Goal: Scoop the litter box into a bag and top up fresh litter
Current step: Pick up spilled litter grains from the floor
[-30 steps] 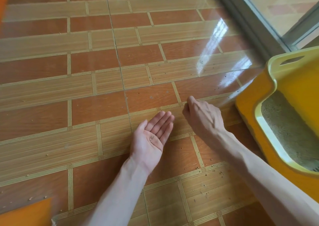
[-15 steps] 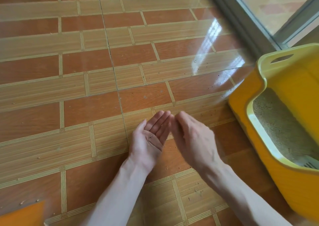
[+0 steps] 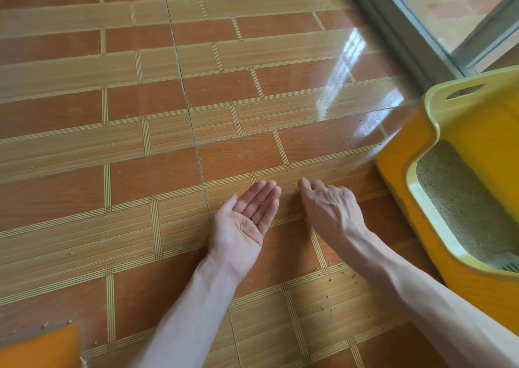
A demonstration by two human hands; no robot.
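Floor tiles in orange-brown and tan stripes fill the head view, shiny where light falls on them. The left hand lies palm up just above the floor, fingers straight and close together, with a few tiny grey litter grains resting in the palm. The right hand is just beside it, palm down, fingers loosely bent with the tips at the floor next to a small crumb; it grips nothing. Small brown litter crumbs are scattered on the tiles near the right arm. The yellow plastic litter box sits on the floor at the right, near the right hand, with grey sandy litter inside. A glass door with a grey frame stands behind the box
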